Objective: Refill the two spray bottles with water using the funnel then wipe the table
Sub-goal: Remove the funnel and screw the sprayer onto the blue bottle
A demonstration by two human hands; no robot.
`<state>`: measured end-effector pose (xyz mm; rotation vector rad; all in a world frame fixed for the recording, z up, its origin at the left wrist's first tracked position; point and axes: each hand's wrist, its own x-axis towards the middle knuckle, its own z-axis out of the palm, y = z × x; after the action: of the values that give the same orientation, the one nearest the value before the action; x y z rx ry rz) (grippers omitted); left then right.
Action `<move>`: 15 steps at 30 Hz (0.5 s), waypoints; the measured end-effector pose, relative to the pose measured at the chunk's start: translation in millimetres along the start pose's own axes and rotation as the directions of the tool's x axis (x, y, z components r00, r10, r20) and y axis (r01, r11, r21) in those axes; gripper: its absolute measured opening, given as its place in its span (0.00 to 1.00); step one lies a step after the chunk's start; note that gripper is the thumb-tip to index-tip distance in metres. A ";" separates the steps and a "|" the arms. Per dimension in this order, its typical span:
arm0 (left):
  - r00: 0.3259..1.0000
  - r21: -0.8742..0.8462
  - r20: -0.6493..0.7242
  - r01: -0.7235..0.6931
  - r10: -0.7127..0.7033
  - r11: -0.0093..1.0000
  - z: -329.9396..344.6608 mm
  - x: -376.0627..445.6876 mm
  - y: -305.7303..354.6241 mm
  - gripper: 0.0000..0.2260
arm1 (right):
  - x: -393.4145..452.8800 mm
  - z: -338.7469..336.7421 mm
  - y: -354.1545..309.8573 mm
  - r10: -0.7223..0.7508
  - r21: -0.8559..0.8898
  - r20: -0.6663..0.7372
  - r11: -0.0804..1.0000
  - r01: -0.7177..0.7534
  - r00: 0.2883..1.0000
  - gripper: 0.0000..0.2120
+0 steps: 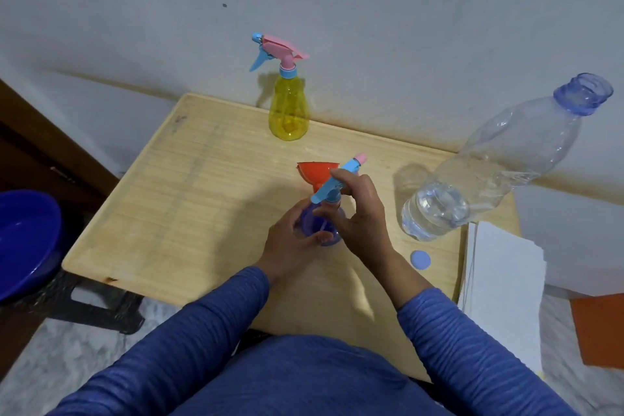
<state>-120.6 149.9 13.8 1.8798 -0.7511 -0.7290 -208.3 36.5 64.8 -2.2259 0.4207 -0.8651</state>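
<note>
Got my left hand (293, 240) wrapped around the purple spray bottle (320, 224) mid-desk, fingers curled on its body. My right hand (359, 213) has fingers pinched on the blue sprayer head (337, 182) at its neck. Orange funnel (317, 172) sits just behind. Yellow spray bottle (288, 111) stands at the back, water bottle (489, 165) uncapped on my right, its cap (420, 259) on the desk (189, 186).

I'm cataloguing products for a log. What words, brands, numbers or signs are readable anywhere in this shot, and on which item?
None can be read.
Yellow spray bottle: no label shows.
Purple spray bottle, held by both hands: no print shows.
Water bottle: clear, no label.
Blue cap: plain.
Stack of white paper: blank on the visible side.
</note>
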 end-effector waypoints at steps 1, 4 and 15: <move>1.000 0.005 0.000 -0.003 0.003 1.000 -0.1 0.6 0.6 0.30 | 1.1 -1.8 0.6 -0.014 0.009 0.019 1.000 0.013 1.000 0.29; 1.000 0.017 -0.002 -0.010 0.010 1.000 -1.8 2.2 0.4 0.30 | -1.5 -8.6 0.6 -0.021 0.086 0.105 0.996 0.012 0.994 0.24; 1.000 0.010 -0.018 -0.022 0.022 1.000 -0.4 1.1 0.0 0.29 | -7.3 2.6 -5.3 -0.009 0.115 0.018 0.993 0.006 1.000 0.23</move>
<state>-119.6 149.3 13.8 1.8820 -0.7639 -0.6949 -211.6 45.3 63.8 -2.1288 0.3452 -0.8509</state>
